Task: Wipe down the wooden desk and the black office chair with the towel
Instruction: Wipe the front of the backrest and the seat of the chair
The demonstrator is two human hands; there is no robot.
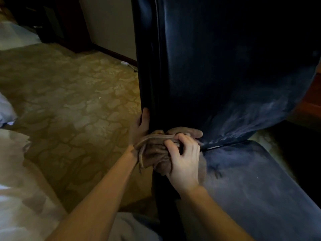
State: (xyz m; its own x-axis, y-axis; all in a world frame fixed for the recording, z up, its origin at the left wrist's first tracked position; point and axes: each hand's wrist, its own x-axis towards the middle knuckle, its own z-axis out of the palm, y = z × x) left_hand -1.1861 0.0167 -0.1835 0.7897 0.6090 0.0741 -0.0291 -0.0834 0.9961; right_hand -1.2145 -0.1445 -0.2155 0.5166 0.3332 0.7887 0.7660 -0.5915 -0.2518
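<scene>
The black office chair's backrest [217, 66] fills the upper right, glossy and dark, and its seat [251, 180] lies below at the right. A brown towel [156, 153] is bunched at the crease where backrest meets seat. My right hand [184, 160] grips the towel and presses it against the chair. My left hand [141, 126] holds the left edge of the backrest, thumb on the front face; the towel covers its wrist. A strip of the wooden desk [311, 101] shows at the far right behind the chair.
Patterned beige carpet [78, 101] spreads to the left. White bedding [20, 171] lies at the lower left. A white plug and cable [125, 63] rest on the floor by the dark skirting board. Dark furniture [52, 20] stands at the upper left.
</scene>
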